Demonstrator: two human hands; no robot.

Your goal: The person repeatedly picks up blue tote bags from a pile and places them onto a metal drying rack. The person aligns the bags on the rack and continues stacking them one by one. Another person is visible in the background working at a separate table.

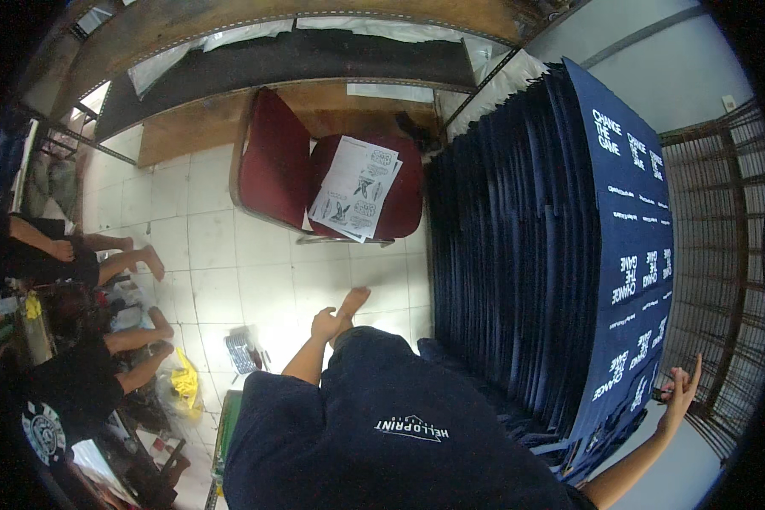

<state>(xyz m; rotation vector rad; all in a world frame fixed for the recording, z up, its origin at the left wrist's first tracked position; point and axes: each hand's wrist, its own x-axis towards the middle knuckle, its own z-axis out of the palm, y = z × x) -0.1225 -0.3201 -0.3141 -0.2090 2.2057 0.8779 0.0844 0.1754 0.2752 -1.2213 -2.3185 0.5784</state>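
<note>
The left hand [324,325] hangs above the tiled floor [217,229]; the right hand [678,389] is beside stacked navy panels [518,255]; papers [354,189] lie on a red chair [274,161].

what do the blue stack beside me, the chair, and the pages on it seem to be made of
Blue stack: probably matte fabric, given its soft, uneven edges. Chair: dull red fabric or vinyl; its low shine leaves that open. Pages: likely plain paper, thin and white with dark print.

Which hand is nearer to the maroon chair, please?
Left. The left hand is above the tiled floor, short of the maroon chair; the right hand is farther, beyond the stack of navy printed sheets.
</note>
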